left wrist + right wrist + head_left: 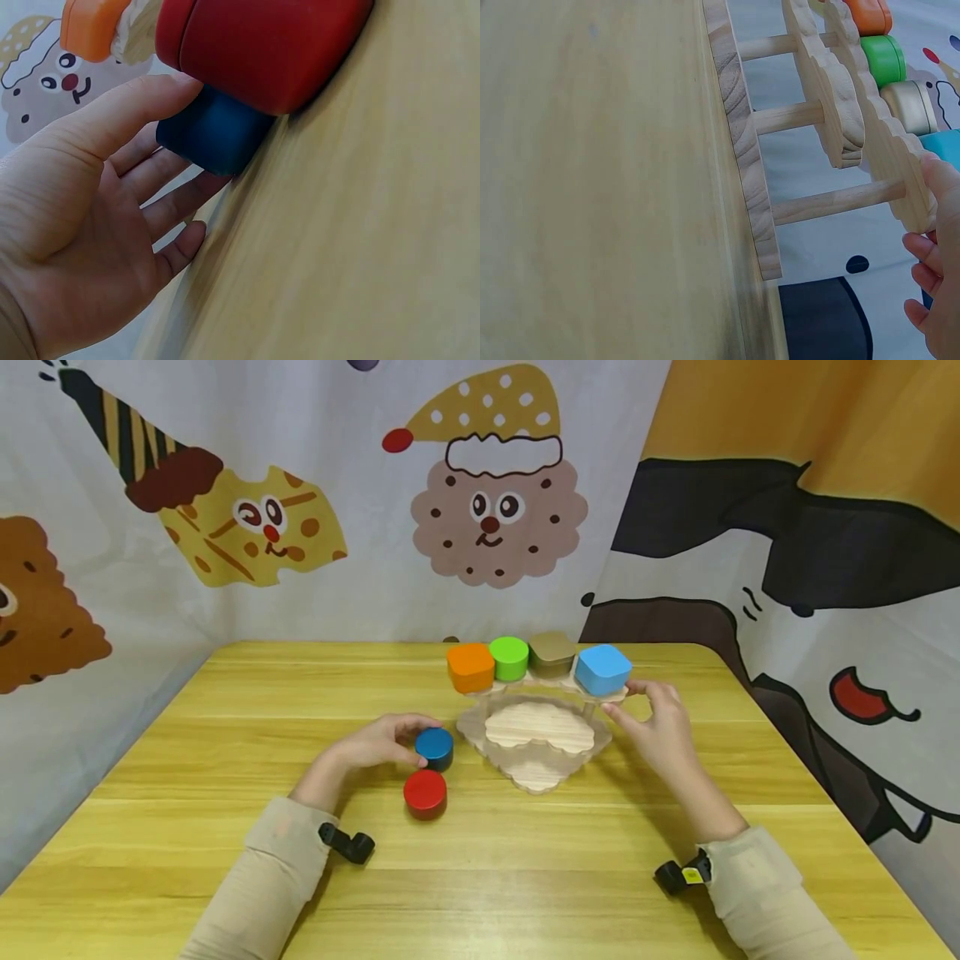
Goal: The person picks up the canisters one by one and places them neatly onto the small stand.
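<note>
My left hand (pixel 382 742) holds a dark blue round block (pixel 434 748) between thumb and fingers, low over the table. Just in front of it a red round block (pixel 425 794) stands on the table, overlapping the blue one in the left wrist view. To the right is a tiered wooden stand (pixel 538 727) with scalloped shelves on dowels (pixel 787 118). Along its top shelf sit an orange block (pixel 471 667), a green one (pixel 509 658), a brownish one (pixel 552 654) and a light blue one (pixel 603 669). My right hand (pixel 662 727) pinches the right end of that shelf.
The stand's middle shelf (pixel 538 728) and scalloped base (pixel 534 775) show bare wood. Behind the wooden table (pixel 495 885) hangs a curtain (pixel 360 610) printed with cartoon figures. A small black camera is strapped at each wrist.
</note>
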### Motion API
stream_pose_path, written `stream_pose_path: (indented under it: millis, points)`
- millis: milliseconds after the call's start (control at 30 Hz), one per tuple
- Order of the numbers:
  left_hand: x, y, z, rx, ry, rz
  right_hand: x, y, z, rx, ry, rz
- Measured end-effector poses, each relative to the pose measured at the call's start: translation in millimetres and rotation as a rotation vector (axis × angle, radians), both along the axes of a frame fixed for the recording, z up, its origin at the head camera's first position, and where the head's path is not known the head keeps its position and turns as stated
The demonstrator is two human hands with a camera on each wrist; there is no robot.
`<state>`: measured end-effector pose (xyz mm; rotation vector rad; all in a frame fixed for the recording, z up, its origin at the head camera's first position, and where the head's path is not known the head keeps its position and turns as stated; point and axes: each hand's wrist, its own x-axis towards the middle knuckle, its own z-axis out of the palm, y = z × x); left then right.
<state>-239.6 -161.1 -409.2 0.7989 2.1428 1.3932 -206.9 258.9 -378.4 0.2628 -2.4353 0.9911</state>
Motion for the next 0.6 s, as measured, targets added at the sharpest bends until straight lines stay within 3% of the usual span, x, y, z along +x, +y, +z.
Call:
stream_pose_path:
  millis: [300, 600]
  points:
    - [0.7, -1.5, 1.8, 0.04, -0.025, 0.065, 0.1, -0.2, -0.3, 0.009, 0.008, -0.002]
    - [-0.2, -6.9, 10.2, 0.034, 0.055, 0.137, -0.3, 0.2, -1.3, 0.007, 0.008, -0.001]
